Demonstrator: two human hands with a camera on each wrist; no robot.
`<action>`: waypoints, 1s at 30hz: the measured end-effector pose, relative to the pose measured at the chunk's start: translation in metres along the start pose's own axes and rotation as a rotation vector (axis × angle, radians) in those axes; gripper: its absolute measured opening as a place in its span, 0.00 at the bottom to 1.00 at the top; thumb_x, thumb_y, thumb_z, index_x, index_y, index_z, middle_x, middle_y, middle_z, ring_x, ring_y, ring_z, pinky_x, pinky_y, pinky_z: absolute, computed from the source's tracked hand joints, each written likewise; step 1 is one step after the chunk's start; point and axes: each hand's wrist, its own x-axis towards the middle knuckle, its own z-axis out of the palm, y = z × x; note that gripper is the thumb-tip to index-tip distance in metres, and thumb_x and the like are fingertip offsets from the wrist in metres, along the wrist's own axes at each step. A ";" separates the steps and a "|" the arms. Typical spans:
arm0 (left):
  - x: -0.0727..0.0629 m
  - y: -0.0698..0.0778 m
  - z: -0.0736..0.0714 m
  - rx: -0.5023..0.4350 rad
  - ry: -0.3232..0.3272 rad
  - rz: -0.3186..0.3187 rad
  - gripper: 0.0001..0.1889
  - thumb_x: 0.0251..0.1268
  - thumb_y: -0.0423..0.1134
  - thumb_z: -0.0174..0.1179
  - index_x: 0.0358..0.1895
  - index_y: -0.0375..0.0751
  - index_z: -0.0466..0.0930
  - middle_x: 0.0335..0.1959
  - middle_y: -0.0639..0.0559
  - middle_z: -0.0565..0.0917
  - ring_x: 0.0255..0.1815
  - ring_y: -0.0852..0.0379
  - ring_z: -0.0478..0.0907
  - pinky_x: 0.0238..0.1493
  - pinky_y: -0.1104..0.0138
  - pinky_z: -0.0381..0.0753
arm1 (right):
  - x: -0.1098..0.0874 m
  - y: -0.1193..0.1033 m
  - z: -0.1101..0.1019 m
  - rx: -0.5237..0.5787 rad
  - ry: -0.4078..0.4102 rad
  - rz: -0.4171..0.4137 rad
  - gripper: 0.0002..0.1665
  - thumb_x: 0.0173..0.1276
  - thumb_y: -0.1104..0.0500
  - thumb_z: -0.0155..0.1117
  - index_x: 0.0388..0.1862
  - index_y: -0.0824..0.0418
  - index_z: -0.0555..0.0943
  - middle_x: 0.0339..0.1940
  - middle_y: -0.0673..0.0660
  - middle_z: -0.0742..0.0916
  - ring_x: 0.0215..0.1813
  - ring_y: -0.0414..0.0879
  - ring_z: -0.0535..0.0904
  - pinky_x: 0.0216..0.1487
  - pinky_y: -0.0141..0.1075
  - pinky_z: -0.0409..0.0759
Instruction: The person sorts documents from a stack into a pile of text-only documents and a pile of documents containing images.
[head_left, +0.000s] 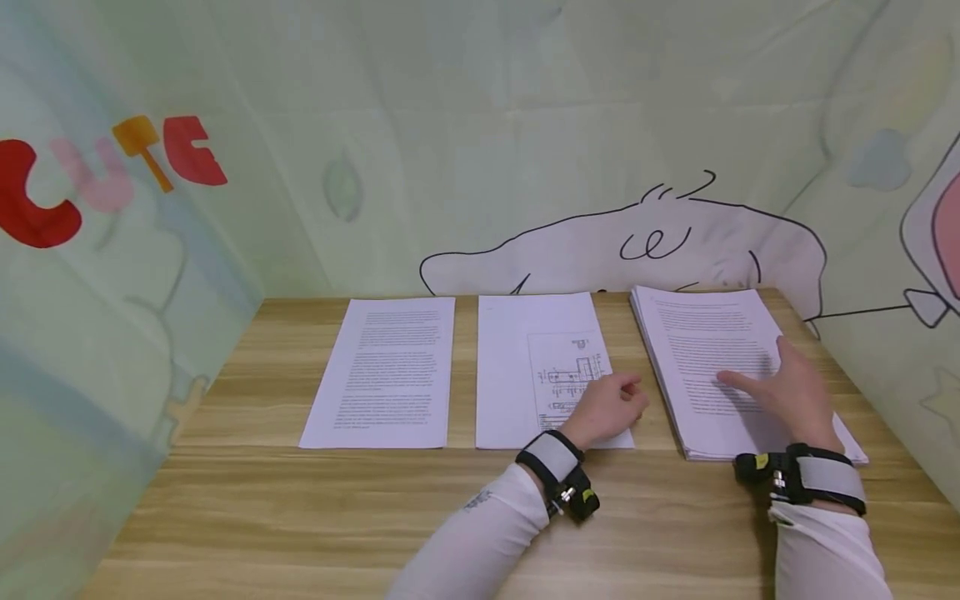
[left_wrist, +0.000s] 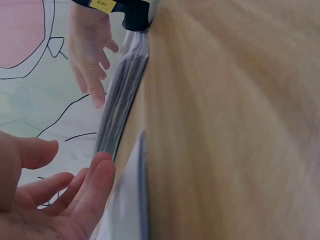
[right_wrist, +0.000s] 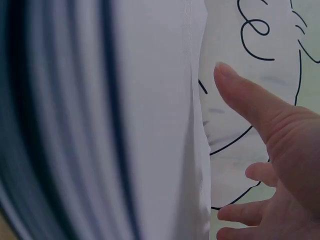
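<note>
A thick stack of printed paper (head_left: 708, 350) lies on the right of the table. Just above its right part is my right hand (head_left: 798, 400), thumb and fingers spread, holding nothing; the right wrist view shows this hand (right_wrist: 295, 150) apart from the stack's top sheet (right_wrist: 160, 125). My left hand (head_left: 609, 408) hovers over the right edge of the middle paper (head_left: 517, 358), which carries a line drawing. Its fingers are loosely bent with nothing between them. In the left wrist view the layered side of the stack (left_wrist: 120, 95) shows beyond the left fingertips (left_wrist: 102, 170).
Another printed page (head_left: 390, 375) lies to the left of the middle paper. All the papers rest on a wood-grain table (head_left: 337, 508). Behind stands a cartoon-printed backdrop (head_left: 480, 150), close to the table's back edge. A strapped camera (head_left: 776, 471) sits on the right wrist.
</note>
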 end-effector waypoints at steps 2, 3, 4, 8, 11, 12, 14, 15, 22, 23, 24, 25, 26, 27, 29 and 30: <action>0.000 0.000 0.008 -0.041 -0.009 -0.017 0.20 0.61 0.40 0.54 0.57 0.41 0.73 0.32 0.61 0.80 0.22 0.73 0.74 0.32 0.79 0.70 | 0.000 0.004 0.000 -0.036 -0.017 0.021 0.70 0.49 0.28 0.59 0.69 0.73 0.37 0.65 0.81 0.52 0.62 0.77 0.49 0.54 0.68 0.54; 0.000 0.001 0.011 -0.065 -0.014 -0.032 0.20 0.60 0.40 0.55 0.57 0.42 0.73 0.30 0.62 0.79 0.22 0.72 0.74 0.31 0.79 0.70 | 0.000 0.005 0.000 -0.051 -0.028 0.032 0.70 0.49 0.27 0.58 0.69 0.73 0.38 0.64 0.81 0.53 0.61 0.78 0.50 0.53 0.68 0.54; 0.000 0.002 0.015 -0.101 -0.019 -0.049 0.20 0.60 0.40 0.55 0.57 0.42 0.73 0.29 0.61 0.79 0.21 0.70 0.76 0.29 0.78 0.71 | 0.000 0.006 0.000 -0.063 -0.041 0.045 0.71 0.49 0.27 0.57 0.69 0.74 0.38 0.64 0.82 0.53 0.60 0.78 0.50 0.52 0.68 0.54; 0.002 0.008 0.028 -0.332 -0.049 -0.175 0.21 0.60 0.38 0.57 0.58 0.41 0.73 0.26 0.57 0.80 0.22 0.61 0.80 0.25 0.73 0.77 | -0.002 0.007 0.000 -0.089 -0.074 0.072 0.71 0.49 0.25 0.56 0.68 0.75 0.40 0.62 0.83 0.55 0.59 0.79 0.51 0.51 0.68 0.54; 0.005 0.010 0.038 -0.458 -0.041 -0.273 0.20 0.59 0.37 0.58 0.57 0.41 0.74 0.26 0.56 0.79 0.23 0.58 0.81 0.25 0.70 0.79 | -0.001 0.007 0.002 -0.087 -0.073 0.072 0.70 0.49 0.26 0.56 0.68 0.75 0.39 0.61 0.83 0.55 0.58 0.79 0.52 0.50 0.68 0.55; 0.006 0.011 0.040 -0.472 -0.032 -0.289 0.20 0.59 0.37 0.58 0.56 0.40 0.74 0.26 0.57 0.79 0.23 0.58 0.81 0.25 0.70 0.79 | -0.001 0.007 0.002 -0.084 -0.074 0.071 0.70 0.50 0.26 0.56 0.68 0.75 0.39 0.61 0.83 0.56 0.57 0.79 0.52 0.50 0.68 0.56; 0.007 0.012 0.043 -0.474 -0.019 -0.313 0.20 0.58 0.37 0.59 0.55 0.40 0.75 0.26 0.58 0.78 0.23 0.59 0.80 0.25 0.70 0.79 | -0.001 0.007 0.002 -0.083 -0.078 0.064 0.70 0.50 0.27 0.56 0.68 0.76 0.38 0.61 0.83 0.56 0.57 0.79 0.54 0.50 0.68 0.57; 0.007 0.012 0.044 -0.477 -0.013 -0.320 0.20 0.58 0.37 0.59 0.55 0.40 0.75 0.26 0.57 0.78 0.23 0.59 0.80 0.25 0.71 0.79 | -0.001 0.006 0.002 -0.076 -0.081 0.063 0.70 0.51 0.27 0.56 0.68 0.76 0.38 0.61 0.83 0.56 0.57 0.79 0.54 0.50 0.68 0.57; 0.009 0.014 0.042 -0.482 -0.027 -0.307 0.16 0.60 0.39 0.58 0.51 0.38 0.77 0.26 0.56 0.79 0.23 0.61 0.79 0.26 0.69 0.78 | -0.005 -0.003 -0.001 -0.044 -0.122 0.077 0.69 0.51 0.27 0.57 0.67 0.78 0.42 0.62 0.83 0.55 0.60 0.78 0.52 0.53 0.66 0.56; 0.009 0.014 0.042 -0.471 -0.026 -0.302 0.15 0.60 0.40 0.57 0.49 0.39 0.78 0.25 0.56 0.79 0.22 0.61 0.78 0.26 0.69 0.78 | -0.005 -0.004 -0.001 -0.052 -0.123 0.072 0.68 0.51 0.27 0.56 0.67 0.78 0.43 0.61 0.83 0.56 0.59 0.78 0.53 0.54 0.66 0.56; 0.009 0.014 0.042 -0.460 -0.019 -0.295 0.13 0.60 0.40 0.57 0.47 0.39 0.78 0.25 0.56 0.79 0.22 0.62 0.78 0.26 0.70 0.78 | -0.005 -0.005 0.000 -0.062 -0.122 0.068 0.67 0.52 0.27 0.55 0.67 0.79 0.44 0.61 0.83 0.57 0.59 0.78 0.54 0.53 0.66 0.57; 0.010 0.013 0.042 -0.450 -0.006 -0.290 0.12 0.60 0.40 0.56 0.44 0.40 0.79 0.24 0.56 0.79 0.22 0.62 0.77 0.25 0.70 0.77 | -0.005 -0.006 0.000 -0.070 -0.122 0.065 0.67 0.52 0.27 0.55 0.66 0.79 0.45 0.61 0.83 0.57 0.59 0.78 0.54 0.53 0.66 0.57; 0.010 0.013 0.043 -0.445 0.007 -0.289 0.11 0.60 0.40 0.56 0.43 0.41 0.79 0.24 0.56 0.78 0.22 0.63 0.76 0.25 0.70 0.77 | -0.006 -0.007 0.000 -0.079 -0.121 0.059 0.66 0.52 0.27 0.55 0.66 0.79 0.46 0.60 0.83 0.58 0.58 0.78 0.55 0.53 0.65 0.58; 0.010 0.013 0.043 -0.438 0.026 -0.287 0.10 0.60 0.40 0.55 0.42 0.41 0.79 0.24 0.56 0.78 0.22 0.63 0.75 0.24 0.71 0.75 | -0.006 -0.008 0.000 -0.085 -0.120 0.053 0.65 0.53 0.27 0.54 0.66 0.79 0.47 0.60 0.83 0.59 0.58 0.78 0.55 0.52 0.65 0.58; 0.010 0.011 0.042 -0.421 0.065 -0.285 0.09 0.60 0.40 0.54 0.42 0.43 0.79 0.24 0.57 0.77 0.22 0.64 0.74 0.23 0.71 0.73 | -0.006 -0.010 0.000 -0.094 -0.116 0.035 0.64 0.53 0.27 0.54 0.65 0.79 0.50 0.59 0.83 0.60 0.58 0.78 0.56 0.52 0.65 0.59; 0.010 0.011 0.042 -0.424 0.079 -0.284 0.10 0.61 0.39 0.53 0.43 0.43 0.78 0.26 0.58 0.77 0.23 0.64 0.73 0.23 0.71 0.72 | -0.007 -0.011 0.000 -0.096 -0.113 0.026 0.63 0.53 0.28 0.54 0.65 0.79 0.52 0.59 0.83 0.61 0.57 0.77 0.57 0.51 0.64 0.60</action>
